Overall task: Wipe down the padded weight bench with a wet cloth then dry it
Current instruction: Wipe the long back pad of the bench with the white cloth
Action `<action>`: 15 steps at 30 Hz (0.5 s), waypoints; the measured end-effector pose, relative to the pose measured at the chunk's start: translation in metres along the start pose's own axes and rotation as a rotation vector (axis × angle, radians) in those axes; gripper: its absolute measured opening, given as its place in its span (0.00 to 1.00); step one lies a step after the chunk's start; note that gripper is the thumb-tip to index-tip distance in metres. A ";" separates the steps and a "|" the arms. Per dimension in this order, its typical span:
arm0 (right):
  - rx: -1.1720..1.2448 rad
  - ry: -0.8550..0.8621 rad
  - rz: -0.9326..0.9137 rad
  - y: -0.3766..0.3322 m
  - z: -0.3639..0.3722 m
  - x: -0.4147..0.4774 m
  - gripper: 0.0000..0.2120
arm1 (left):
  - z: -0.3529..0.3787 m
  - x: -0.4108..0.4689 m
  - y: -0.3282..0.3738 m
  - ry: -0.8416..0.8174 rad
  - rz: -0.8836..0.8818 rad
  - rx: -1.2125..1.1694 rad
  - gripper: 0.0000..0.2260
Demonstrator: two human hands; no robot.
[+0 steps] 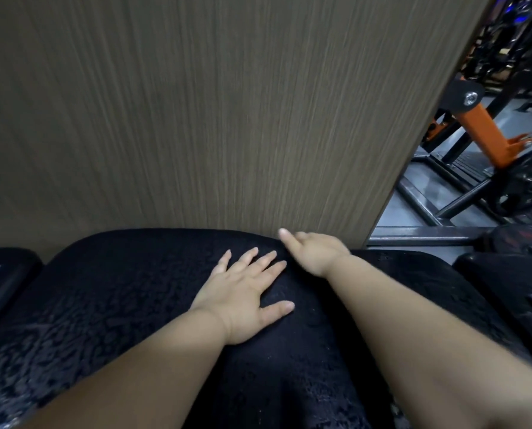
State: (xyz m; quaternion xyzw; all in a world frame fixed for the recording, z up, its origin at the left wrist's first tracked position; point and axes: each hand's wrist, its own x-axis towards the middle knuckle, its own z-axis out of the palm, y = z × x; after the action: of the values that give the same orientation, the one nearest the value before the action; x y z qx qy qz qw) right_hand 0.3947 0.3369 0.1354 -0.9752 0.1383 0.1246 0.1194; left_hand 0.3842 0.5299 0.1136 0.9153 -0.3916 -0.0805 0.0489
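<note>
Head view: the left hand [243, 305] lies flat, fingers spread, on the black bench pad [119, 305] low in the frame, nearer its wet lower-left part; the right hand [317, 253] points one finger at the far edge, its grip unclear.

I see a wood-grain wall panel [196, 103] ahead; to its right, an orange-and-black gym machine [487, 134] stands on grey floor [408, 212].

Left hand [243, 295], right hand [315, 253] on bench [103, 289] (panel [196, 103] behind).
</note>
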 end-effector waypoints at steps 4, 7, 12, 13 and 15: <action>0.155 0.017 -0.026 -0.019 0.007 0.014 0.35 | 0.000 -0.002 -0.002 0.009 0.011 -0.010 0.33; 0.156 0.022 -0.011 0.002 0.004 0.007 0.33 | 0.001 -0.001 -0.003 0.008 0.017 -0.023 0.33; 0.041 0.064 0.151 0.062 -0.010 -0.019 0.29 | 0.003 -0.004 -0.004 0.010 0.004 -0.047 0.33; 0.029 0.075 0.173 0.073 -0.012 -0.023 0.28 | 0.003 -0.004 -0.004 0.010 0.001 -0.042 0.33; 0.003 0.089 0.193 0.085 -0.013 -0.025 0.28 | 0.005 -0.003 -0.004 0.012 -0.015 -0.034 0.35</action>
State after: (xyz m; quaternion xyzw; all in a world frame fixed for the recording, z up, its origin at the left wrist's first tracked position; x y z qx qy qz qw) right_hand 0.3489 0.2601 0.1376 -0.9618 0.2369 0.0917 0.1020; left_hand 0.3840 0.5350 0.1087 0.9176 -0.3831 -0.0823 0.0663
